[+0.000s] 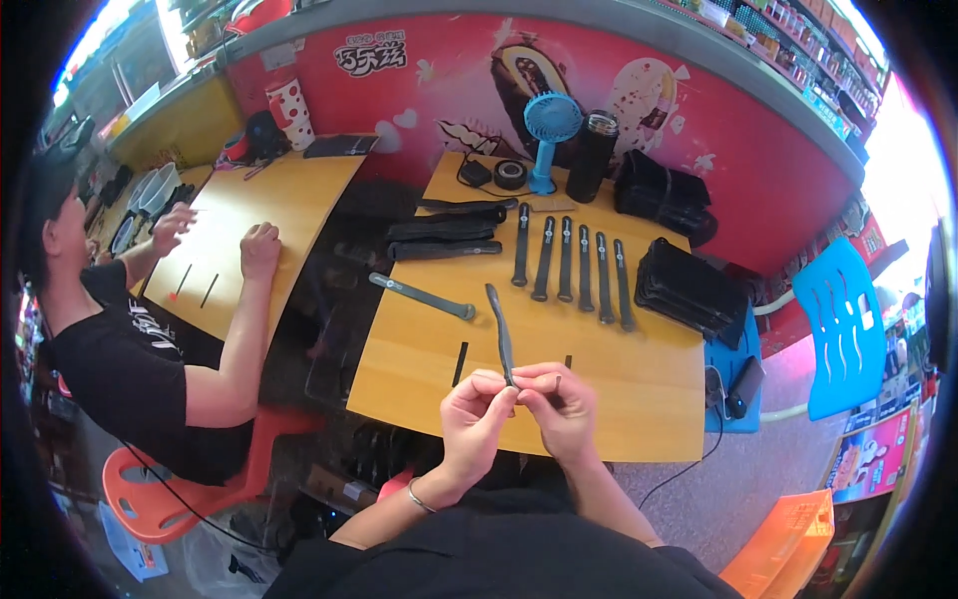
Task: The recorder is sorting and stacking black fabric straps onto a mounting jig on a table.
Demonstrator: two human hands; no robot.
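Left hand (471,414) and right hand (567,411) are both pinching the near end of a skinny, flat dark strap (502,329), its slightly curved length sticking out just beyond them. Farther ahead, round-ended straps (566,262) line the smooth yellowish table (414,374).

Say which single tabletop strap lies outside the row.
The strap at the left edge of the table, slanting sideways; the row's six straps run front to back.
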